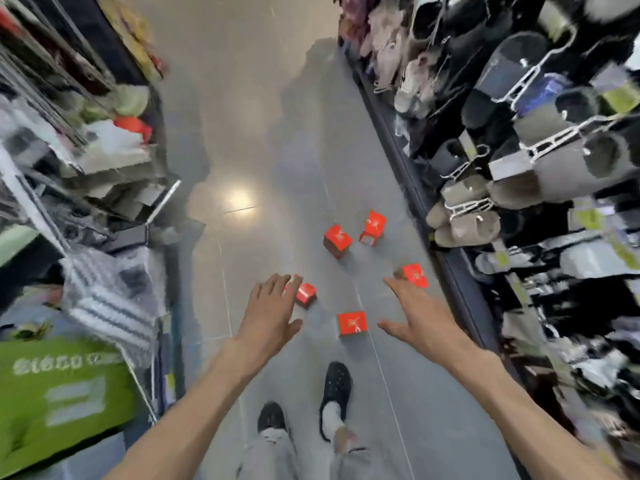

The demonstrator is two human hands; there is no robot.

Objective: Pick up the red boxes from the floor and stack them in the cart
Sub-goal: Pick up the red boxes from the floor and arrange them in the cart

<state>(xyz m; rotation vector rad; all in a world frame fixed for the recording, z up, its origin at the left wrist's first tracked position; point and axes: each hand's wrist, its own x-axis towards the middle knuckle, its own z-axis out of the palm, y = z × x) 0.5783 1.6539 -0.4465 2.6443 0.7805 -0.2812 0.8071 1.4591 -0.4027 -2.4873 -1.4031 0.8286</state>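
Red boxes (352,323), grey floor (263,133), black shoes (336,386), green bag (52,403).

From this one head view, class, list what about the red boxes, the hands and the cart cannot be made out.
- Box at the left hand: the fingers cover part of the left box; contact unclear.
- Right box: the right hand fingertips overlap its near corner.
- Box printing: too blurred to read.
- Cart: motion blur and the left edge hide its inside.

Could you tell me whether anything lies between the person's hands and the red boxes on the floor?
Nothing visible does. The left hand and right hand are both open above bare grey floor, and the nearest red box sits between them with only floor around it. Four more boxes lie further on, also unobstructed.
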